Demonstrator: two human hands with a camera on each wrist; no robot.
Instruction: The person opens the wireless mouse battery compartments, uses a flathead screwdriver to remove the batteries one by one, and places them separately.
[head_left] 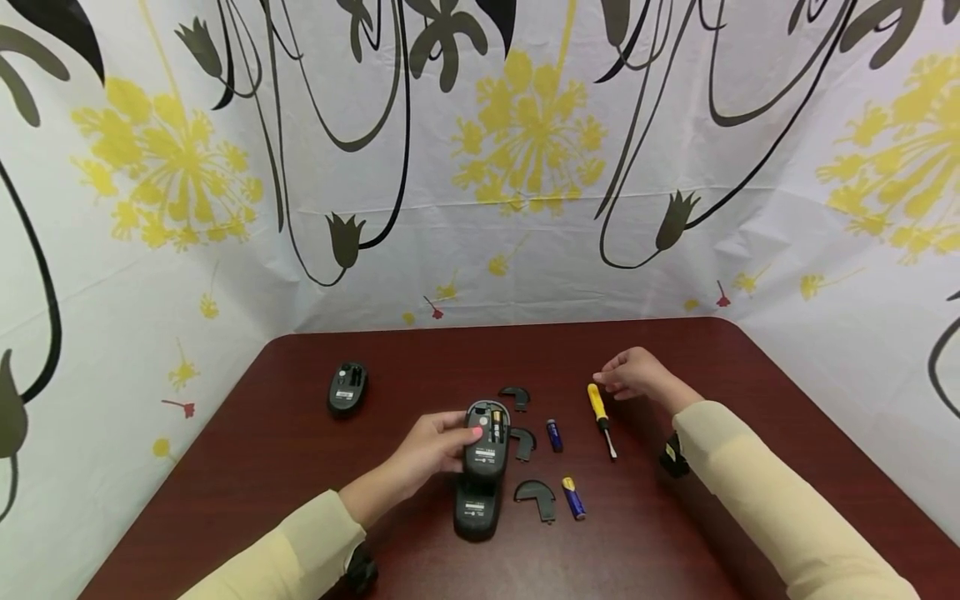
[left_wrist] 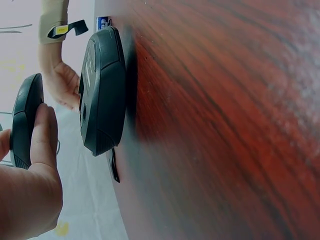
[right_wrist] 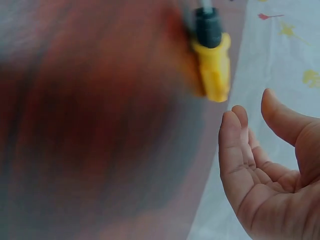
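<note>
My left hand (head_left: 435,446) grips a black computer mouse (head_left: 486,458), its underside up and its battery compartment uncovered, with a battery (head_left: 497,420) showing inside. In the head view it overlaps a second upturned mouse (head_left: 476,518); the left wrist view shows this second mouse (left_wrist: 104,92) on the table, apart from the held one. My right hand (head_left: 637,379) is at the handle end of a yellow-and-black screwdriver (head_left: 597,407). The right wrist view shows its thumb and fingers spread apart, holding nothing, just short of the yellow handle (right_wrist: 215,75).
Three dark battery covers, a far one (head_left: 517,396), a middle one (head_left: 524,446) and a near one (head_left: 537,496), lie right of the held mouse. Beside them are a blue battery (head_left: 554,436) and a blue-and-gold battery (head_left: 573,498). Another upturned mouse (head_left: 348,390) rests at back left.
</note>
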